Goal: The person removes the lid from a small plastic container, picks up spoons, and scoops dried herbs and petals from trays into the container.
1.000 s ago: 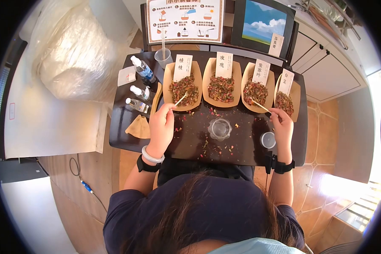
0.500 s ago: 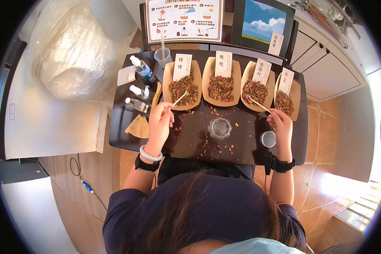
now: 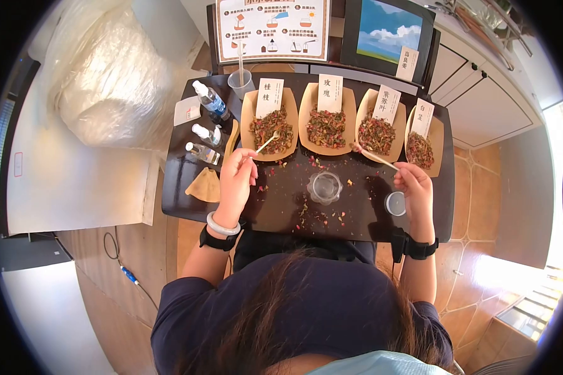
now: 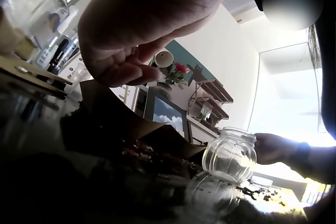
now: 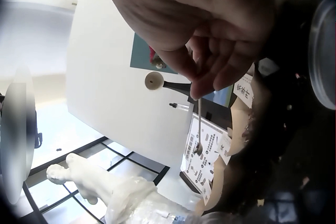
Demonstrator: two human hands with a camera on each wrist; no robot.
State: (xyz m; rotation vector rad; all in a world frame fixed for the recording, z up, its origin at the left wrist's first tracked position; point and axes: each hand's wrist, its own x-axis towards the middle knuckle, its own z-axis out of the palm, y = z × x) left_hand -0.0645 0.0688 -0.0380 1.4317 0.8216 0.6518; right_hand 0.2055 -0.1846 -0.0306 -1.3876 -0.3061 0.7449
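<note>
My left hand (image 3: 236, 181) pinches a small pale spoon (image 3: 267, 144), its bowl over the dried petals in the leftmost paper tray (image 3: 248, 115). Between thumb and fingertips of my right hand (image 3: 415, 187) is a second small spoon (image 3: 380, 159), with a dark bit of dried material in its bowl, seen also as a thin spoon (image 5: 200, 124) in the right wrist view. That bowl hangs by the front edge of the third tray (image 3: 363, 125). A clear ribbed glass jar (image 3: 324, 188) stands between the hands. Close to the right hand lies a round clear lid (image 3: 395, 204).
Labelled trays of petals line the table's far side, including a second tray (image 3: 306, 119) and a rightmost tray (image 3: 436, 144). At left are a spray bottle (image 3: 211, 100), small bottles (image 3: 203, 154) and a tan cloth piece (image 3: 204, 186). Loose petals (image 3: 322, 219) dot the tabletop.
My right hand's spoon has lifted out of the third tray's petals and moved left to its front edge, carrying some material. The left hand has drifted slightly left and down, still holding its spoon.
</note>
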